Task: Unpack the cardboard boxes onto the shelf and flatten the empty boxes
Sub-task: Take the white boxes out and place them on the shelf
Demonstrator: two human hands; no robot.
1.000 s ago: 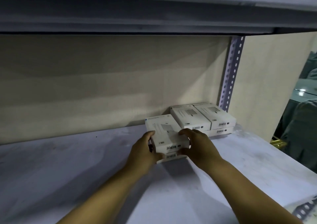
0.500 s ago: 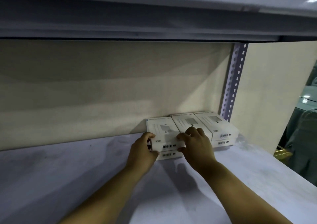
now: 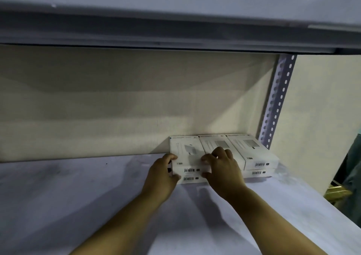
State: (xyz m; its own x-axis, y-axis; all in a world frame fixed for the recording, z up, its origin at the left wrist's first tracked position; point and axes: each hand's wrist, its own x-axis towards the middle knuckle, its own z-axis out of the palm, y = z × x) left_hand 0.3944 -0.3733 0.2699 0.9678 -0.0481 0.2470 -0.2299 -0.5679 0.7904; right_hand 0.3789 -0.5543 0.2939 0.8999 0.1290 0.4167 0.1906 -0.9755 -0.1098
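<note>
Now both hands, left (image 3: pixel 163 173) and right (image 3: pixel 221 169), clasped on leftmost white box (image 3: pixel 186 153) at wall, open shelf (image 3: pixel 68 196) leftward.

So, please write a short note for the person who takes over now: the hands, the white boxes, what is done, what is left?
Left hand: grips the left side of the leftmost stack of white boxes.
Right hand: on that stack's right side, fingers over the top box.
Boxes: three stacks, two high, in a row at the back wall of the shelf, beside the right upright post.
Done: this stack sits in line with the others.
Left: release it. No cardboard boxes are in view, so remaining unpacking and flattening cannot be judged.
</note>
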